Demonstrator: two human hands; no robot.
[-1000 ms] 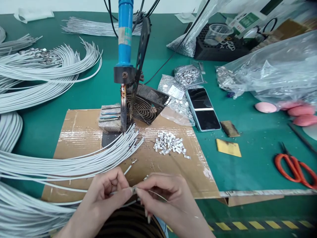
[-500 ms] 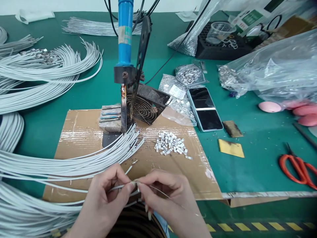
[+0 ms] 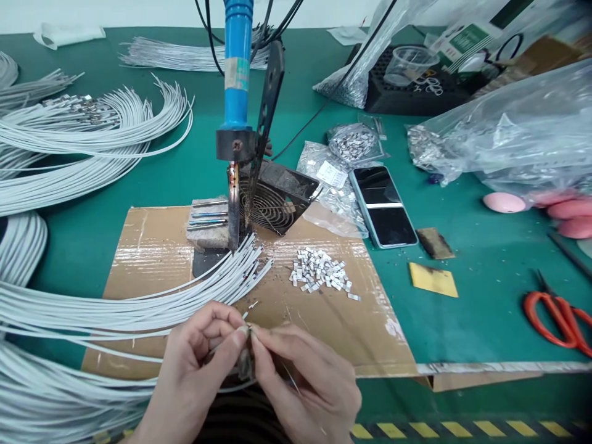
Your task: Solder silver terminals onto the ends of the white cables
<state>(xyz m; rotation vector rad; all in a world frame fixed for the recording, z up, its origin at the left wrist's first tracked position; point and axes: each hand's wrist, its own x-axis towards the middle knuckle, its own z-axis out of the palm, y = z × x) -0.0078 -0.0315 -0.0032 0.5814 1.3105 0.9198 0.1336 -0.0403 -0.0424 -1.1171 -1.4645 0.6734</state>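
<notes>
Close together over the front of the cardboard [image 3: 379, 345], my two hands meet at their fingertips. My left hand [image 3: 198, 364] is closed in a pinch on the end of a white cable, mostly hidden by the fingers. Thumb and forefinger of my right hand [image 3: 308, 376] press together at that cable's tip; a thin wire [image 3: 291, 377] runs back under this hand. Just beyond lies a bundle of white cables [image 3: 139, 308], its ends under the tip of a blue-handled soldering iron [image 3: 237, 80]. A pile of small white-and-silver pieces [image 3: 319, 269] sits to the right.
Behind the iron stands a dark fan [image 3: 268, 206]. On the right are a phone [image 3: 383, 206], a yellow sponge [image 3: 433, 279], red-handled scissors [image 3: 555, 317] and plastic bags [image 3: 509, 123]. More cable coils [image 3: 83, 139] cover the left side.
Both hands have shifted slightly, and the right hand has turned inward, its fingers more curled. The fingertips now hide more of the cable end. The view has moved a little.
</notes>
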